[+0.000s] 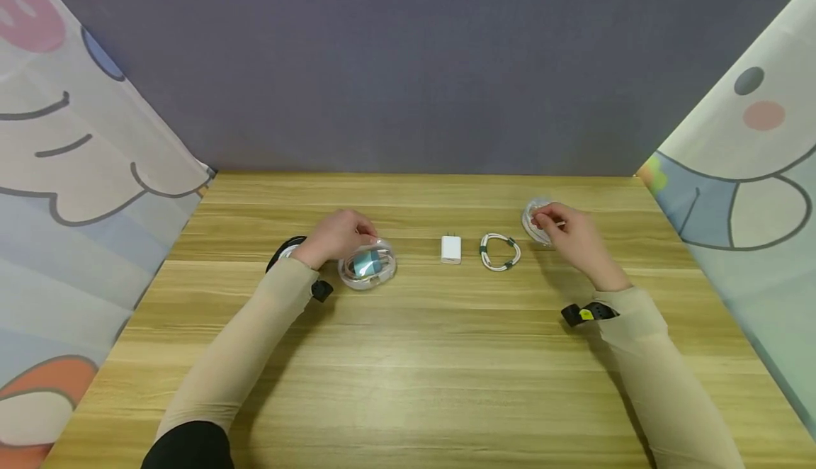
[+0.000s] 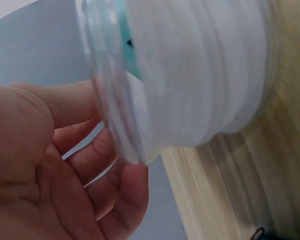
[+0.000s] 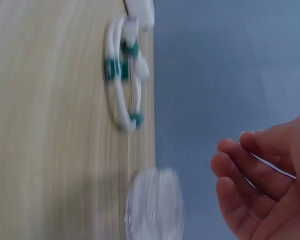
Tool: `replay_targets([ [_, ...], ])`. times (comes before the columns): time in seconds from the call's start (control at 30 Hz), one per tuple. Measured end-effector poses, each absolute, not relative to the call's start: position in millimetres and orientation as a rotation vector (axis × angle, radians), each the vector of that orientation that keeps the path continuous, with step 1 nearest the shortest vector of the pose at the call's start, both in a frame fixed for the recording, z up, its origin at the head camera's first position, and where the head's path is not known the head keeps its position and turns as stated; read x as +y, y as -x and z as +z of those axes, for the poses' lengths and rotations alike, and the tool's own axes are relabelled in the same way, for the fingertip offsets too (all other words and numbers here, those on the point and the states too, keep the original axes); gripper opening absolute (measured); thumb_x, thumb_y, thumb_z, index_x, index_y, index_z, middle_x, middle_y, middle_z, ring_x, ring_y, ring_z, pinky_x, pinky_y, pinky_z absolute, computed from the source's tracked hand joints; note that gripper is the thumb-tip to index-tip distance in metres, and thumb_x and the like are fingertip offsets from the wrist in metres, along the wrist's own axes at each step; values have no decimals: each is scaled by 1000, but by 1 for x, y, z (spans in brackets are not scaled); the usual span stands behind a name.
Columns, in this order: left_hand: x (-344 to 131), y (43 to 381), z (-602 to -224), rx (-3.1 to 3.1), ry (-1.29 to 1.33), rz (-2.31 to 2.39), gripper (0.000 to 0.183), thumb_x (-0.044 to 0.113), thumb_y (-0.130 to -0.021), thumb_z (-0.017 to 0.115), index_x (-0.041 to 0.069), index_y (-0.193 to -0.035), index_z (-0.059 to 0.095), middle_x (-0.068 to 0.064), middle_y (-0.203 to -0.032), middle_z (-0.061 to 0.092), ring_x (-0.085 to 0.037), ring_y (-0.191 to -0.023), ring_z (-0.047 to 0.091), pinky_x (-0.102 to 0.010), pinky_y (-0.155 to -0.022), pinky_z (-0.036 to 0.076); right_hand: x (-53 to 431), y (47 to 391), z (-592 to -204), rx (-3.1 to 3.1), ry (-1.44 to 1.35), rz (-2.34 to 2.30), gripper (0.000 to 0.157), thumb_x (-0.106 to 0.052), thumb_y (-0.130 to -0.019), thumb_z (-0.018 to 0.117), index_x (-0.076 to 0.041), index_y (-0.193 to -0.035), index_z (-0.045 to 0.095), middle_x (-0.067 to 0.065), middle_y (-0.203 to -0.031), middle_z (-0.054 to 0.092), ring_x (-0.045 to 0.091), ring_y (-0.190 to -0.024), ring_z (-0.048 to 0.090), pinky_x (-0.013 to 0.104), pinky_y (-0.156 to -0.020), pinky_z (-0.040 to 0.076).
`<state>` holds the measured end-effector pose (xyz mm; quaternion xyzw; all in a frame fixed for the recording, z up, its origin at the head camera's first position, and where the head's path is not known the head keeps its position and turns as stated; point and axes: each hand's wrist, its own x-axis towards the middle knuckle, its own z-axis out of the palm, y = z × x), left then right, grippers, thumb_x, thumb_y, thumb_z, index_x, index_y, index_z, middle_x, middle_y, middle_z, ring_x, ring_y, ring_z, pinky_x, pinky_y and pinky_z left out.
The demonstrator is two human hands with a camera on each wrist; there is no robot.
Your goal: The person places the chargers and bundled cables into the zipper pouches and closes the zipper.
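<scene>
At left centre in the head view, my left hand (image 1: 336, 237) holds the rim of a clear round case (image 1: 366, 265) with a coiled cable and a teal label inside. In the left wrist view the thumb lies on one side of the case (image 2: 190, 75), the fingers curved under its edge. Over at the right, my right hand (image 1: 574, 239) hovers by a clear round case (image 1: 528, 222) with a white coil in it. The right wrist view shows a gap between the loosely bent fingers (image 3: 230, 192) and that case (image 3: 155, 205).
Between the hands lie a white charger plug (image 1: 450, 249) and a coiled white cable (image 1: 484, 255) with green ties. A black coil (image 1: 278, 251) is partly hidden behind the left wrist. A grey panel (image 1: 408, 65) rises behind the wooden table (image 1: 408, 370).
</scene>
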<state>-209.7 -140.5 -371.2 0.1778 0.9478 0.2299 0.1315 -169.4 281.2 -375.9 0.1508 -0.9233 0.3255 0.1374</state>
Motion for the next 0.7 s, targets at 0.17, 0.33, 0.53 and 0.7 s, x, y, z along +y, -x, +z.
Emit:
replay_targets([
  [0.17,-139,210,-366,2762,-550,743,18,23,-99,64,13,-110,74,-3,-105,70,-23,-94,64,-43,-83,50,299,172,-378,-2655,-344,905,19,-14,-102,58,1,-102,71,18,-98,71,31,-82,66,8,-66,40],
  [0.33,-129,213,-359,2764,-612,808,19,25,-99,65,14,-111,74,3,-97,69,-18,-88,63,-41,-79,50,304,173,-383,-2638,-388,818,14,-8,-98,63,2,-102,71,20,-99,70,35,-82,67,26,-68,51],
  [0.53,-103,216,-350,2682,-709,914,21,28,-99,64,13,-111,73,5,-95,68,-16,-87,62,-38,-80,49,303,176,-387,-2680,-441,707,14,-4,-91,70,6,-101,70,25,-100,67,39,-86,64,53,-73,51],
  [0.7,-80,218,-349,2622,-754,1006,20,30,-99,65,14,-109,74,2,-96,69,-15,-85,62,-36,-76,49,303,176,-387,-2759,-396,680,22,-9,-88,75,6,-103,70,25,-103,66,39,-88,61,54,-75,48],
])
